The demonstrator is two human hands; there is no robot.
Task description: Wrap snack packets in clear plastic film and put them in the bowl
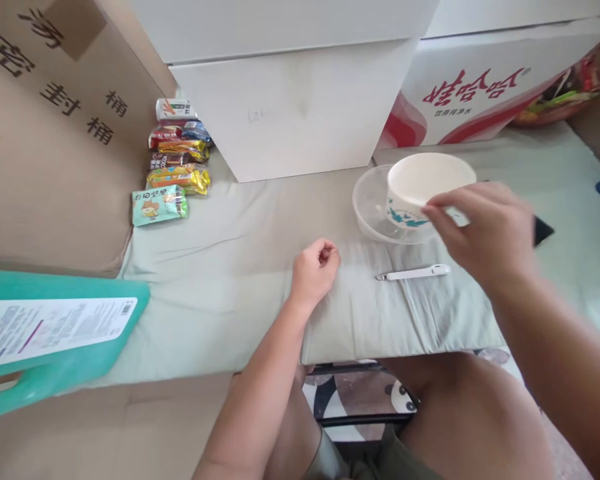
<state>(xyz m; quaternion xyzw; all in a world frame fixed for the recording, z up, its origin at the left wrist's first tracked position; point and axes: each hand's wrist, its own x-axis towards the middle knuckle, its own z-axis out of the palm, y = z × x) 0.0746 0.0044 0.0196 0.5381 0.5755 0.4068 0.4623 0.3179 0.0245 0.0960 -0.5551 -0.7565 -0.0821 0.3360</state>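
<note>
At the right, a white paper bowl (433,175) with a blue-green leaf print stands over a round clear plastic container (367,207). My right hand (490,230) pinches the bowl's near right rim between thumb and fingers, slightly blurred. Resting on the cloth nearer the middle, my left hand (316,267) is curled into a loose fist, and nothing shows in it. A white utility knife (414,273) lies between the two hands, just in front of the container. Part of a black object (543,231) sticks out from behind my right hand.
Snack packets (173,177) line a cardboard box (55,167) at left. A teal jug (115,333) stands at the near left. White boxes (300,113) and a red-and-white carton (460,100) wall off the back. The cloth-covered surface (220,287) ends above my legs.
</note>
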